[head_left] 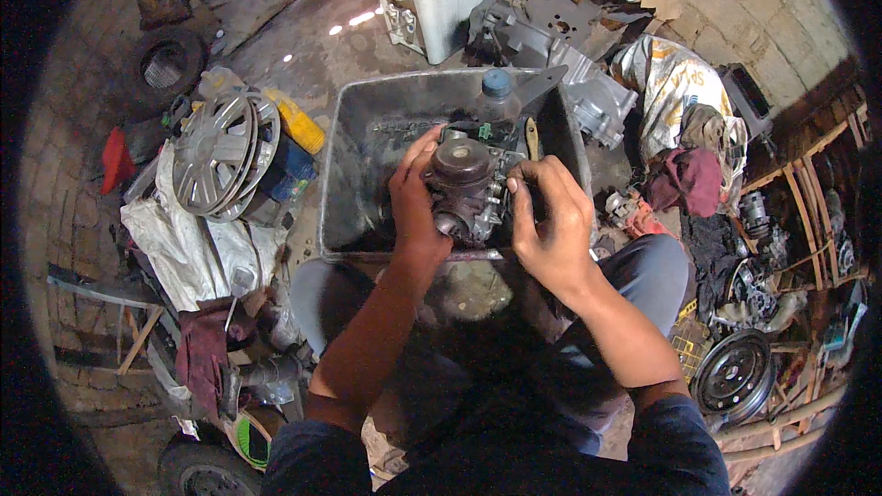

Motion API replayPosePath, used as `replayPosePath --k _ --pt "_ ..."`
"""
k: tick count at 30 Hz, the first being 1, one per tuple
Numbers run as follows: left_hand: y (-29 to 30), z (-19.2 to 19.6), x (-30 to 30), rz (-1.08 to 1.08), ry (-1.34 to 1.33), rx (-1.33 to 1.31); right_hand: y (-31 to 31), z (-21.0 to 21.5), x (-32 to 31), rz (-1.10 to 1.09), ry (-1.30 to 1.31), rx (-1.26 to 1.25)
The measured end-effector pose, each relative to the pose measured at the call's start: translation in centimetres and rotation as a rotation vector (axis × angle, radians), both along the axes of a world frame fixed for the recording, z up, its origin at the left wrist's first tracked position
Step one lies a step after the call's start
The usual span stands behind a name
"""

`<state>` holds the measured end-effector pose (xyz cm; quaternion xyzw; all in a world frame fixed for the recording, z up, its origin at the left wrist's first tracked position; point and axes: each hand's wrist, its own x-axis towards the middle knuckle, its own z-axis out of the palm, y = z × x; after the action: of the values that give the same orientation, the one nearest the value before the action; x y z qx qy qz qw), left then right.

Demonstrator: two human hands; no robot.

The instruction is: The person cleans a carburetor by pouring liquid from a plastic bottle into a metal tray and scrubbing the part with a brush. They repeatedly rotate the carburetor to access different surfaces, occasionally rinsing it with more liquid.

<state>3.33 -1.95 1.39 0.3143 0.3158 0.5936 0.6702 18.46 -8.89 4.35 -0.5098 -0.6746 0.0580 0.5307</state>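
Over the near edge of the tray (pixel 342 174), our left hand (pixel 413 202) grips the carburetor (pixel 464 188) while our right hand (pixel 551 220) pinches its side, needing a steady hold next.

head cam | looks steeply down | close over lap | fisheye

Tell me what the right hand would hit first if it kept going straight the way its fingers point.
The right hand has its fingers aimed left at the dirty carburetor over the metal tray, so it would probably meet the carburetor's side first. They look already touching, though depth is unclear.
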Motion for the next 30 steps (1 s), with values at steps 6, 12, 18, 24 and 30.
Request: replayPosePath --k 6,12,18,24,30 --pt "-0.9 -1.3 0.0 -0.109 -0.146 0.079 -0.2 1.1 0.8 -0.045 0.033 0.057" --pt "1.0 -5.7 -1.9 -0.535 -0.78 -0.161 -0.3 1.7 0.6 -0.086 0.214 0.037" --pt "-0.3 -2.9 -0.7 -0.295 -0.395 -0.305 -0.6 1.9 1.4 0.061 0.044 0.057" --pt "0.8 -5.9 -2.1 -0.582 -0.824 -0.099 -0.9 2.3 1.2 0.183 -0.047 0.005" --pt "0.1 -2.9 -1.8 -0.519 -0.808 -0.171 -1.1 2.4 1.6 0.204 -0.163 -0.088"
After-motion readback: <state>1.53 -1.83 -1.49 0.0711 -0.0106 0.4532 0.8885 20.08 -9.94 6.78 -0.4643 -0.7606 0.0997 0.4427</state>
